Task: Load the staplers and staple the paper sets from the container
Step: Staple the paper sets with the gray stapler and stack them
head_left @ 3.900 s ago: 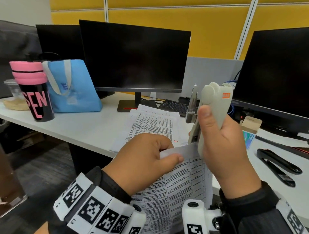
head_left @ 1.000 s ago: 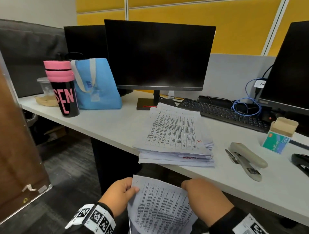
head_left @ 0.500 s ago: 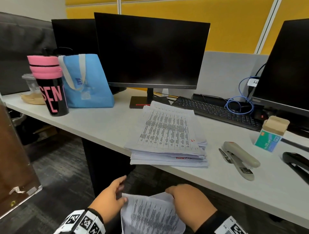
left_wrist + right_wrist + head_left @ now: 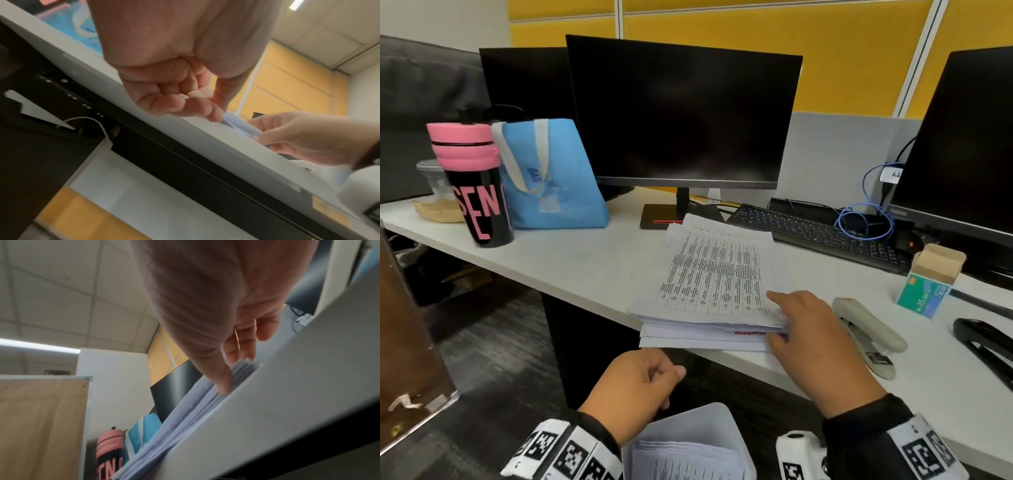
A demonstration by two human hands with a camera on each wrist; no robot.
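A person's right hand (image 4: 815,339) reached to the near right corner of a stack of printed paper (image 4: 709,284) on the white table (image 4: 571,260), its grip pinching that corner: the forefinger lay on the top sheet and the thumb pressed against the stack's edge, as the right wrist view also showed. The stack sat at the table's front edge, slightly overhanging it, with its long axis running away from the person toward the black monitor (image 4: 681,113), and its sheets fanned unevenly.

The left hand (image 4: 635,390) hung below the table's edge with its fingers loosely curled and holding nothing, above a pale container (image 4: 722,416) with printed sheets inside, seen at the bottom of the head view.

Just right of the stack lay a grey stapler (image 4: 868,329), flat on the table, its long axis angled from the far left to the near right with the metal mouth end toward the person. A black stapler (image 4: 986,342) rested farther right, cut off by the frame. Behind the two stood a small green and tan staple box (image 4: 928,284), upright.

A black keyboard (image 4: 818,236), a coiled blue cable (image 4: 866,219), a blue tote bag (image 4: 551,174) and a pink-lidded black bottle (image 4: 476,185) occupied the back of the table.
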